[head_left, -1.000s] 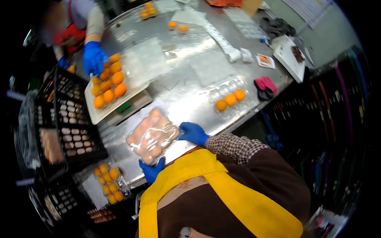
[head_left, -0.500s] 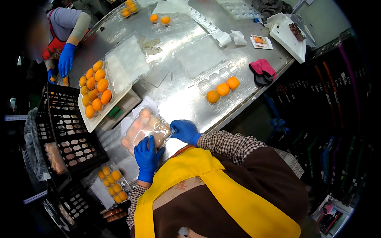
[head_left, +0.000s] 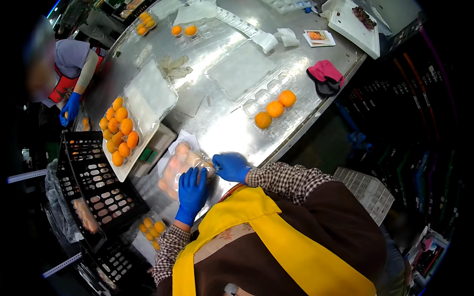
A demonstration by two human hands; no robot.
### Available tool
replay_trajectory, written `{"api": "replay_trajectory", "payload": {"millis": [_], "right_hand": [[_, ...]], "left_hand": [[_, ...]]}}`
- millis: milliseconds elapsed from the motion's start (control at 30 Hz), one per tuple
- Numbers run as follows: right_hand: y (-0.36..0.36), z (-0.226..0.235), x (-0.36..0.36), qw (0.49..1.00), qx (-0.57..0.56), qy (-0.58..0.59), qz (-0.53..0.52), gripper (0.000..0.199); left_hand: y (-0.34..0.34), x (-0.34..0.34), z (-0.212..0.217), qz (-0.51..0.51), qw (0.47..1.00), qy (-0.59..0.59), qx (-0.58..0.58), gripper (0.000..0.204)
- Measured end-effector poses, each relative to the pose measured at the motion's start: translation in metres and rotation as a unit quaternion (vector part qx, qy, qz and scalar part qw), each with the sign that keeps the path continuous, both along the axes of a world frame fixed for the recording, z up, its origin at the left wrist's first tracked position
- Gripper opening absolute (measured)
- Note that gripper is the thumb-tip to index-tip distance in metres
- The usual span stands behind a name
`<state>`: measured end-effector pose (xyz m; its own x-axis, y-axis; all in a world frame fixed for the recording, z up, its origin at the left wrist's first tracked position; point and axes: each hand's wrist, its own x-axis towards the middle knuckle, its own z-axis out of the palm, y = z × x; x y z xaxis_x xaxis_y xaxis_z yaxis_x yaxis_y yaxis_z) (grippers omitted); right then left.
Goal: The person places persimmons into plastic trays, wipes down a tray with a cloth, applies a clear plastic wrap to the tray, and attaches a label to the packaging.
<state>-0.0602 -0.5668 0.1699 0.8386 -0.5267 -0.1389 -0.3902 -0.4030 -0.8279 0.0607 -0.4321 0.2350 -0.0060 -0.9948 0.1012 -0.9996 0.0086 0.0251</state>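
Note:
A clear plastic-covered fruit pack (head_left: 173, 172), pale orange-pink inside, lies on the near table edge in front of me. My left hand (head_left: 192, 192), in a blue glove, rests on its near side with the fingers stretched over the plastic. At the pack's right corner, my right hand (head_left: 231, 167), also blue-gloved, has thumb and fingers pinched on the plastic edge. Glare on the film blurs the single fruits. Several orange fruits fill a clear tray (head_left: 140, 137) on a scale (head_left: 154, 152) just beyond the pack.
A partly filled clear tray holds three orange fruits (head_left: 275, 108). A pink and black cloth item (head_left: 326, 78) lies near the right edge. Black crates (head_left: 101, 185) stand at left. Across the table, a co-worker's blue-gloved hand (head_left: 70, 108) holds an orange fruit. Grapes (head_left: 364, 17) sit on a white tray.
My left hand has slid slightly right across the pack, while my right hand keeps its pinch at the corner. The co-worker's hand has moved down and left. The whole view has shifted a little.

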Motion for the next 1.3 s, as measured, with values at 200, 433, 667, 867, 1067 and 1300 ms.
{"api": "replay_trajectory", "payload": {"millis": [200, 433, 667, 867, 1067, 1300], "right_hand": [[-0.002, -0.004, 0.001, 1.0, -0.008, -0.02, -0.023, 0.014], [0.008, -0.029, 0.009, 0.999, -0.03, 0.032, -0.014, 0.017], [0.0, 0.001, 0.006, 0.999, -0.023, 0.022, -0.027, 0.01], [0.002, 0.002, 0.004, 0.999, 0.0, 0.016, -0.03, 0.008], [-0.001, 0.008, -0.003, 0.999, 0.016, 0.019, -0.02, 0.009], [0.009, 0.005, -0.017, 0.992, 0.109, 0.054, 0.04, 0.012]], "left_hand": [[-0.034, -0.003, -0.003, -0.051, 0.999, 0.008, 0.015, 0.047], [-0.035, -0.016, -0.013, -0.095, 0.995, 0.038, 0.002, 0.033], [-0.042, 0.005, 0.041, -0.043, 0.997, -0.06, 0.01, 0.039], [-0.002, 0.033, 0.09, 0.092, 0.994, -0.024, -0.044, 0.065], [0.038, 0.019, 0.083, 0.276, 0.952, 0.097, -0.094, 0.062], [0.041, 0.0, 0.058, 0.255, 0.953, 0.127, -0.102, 0.046]]}}
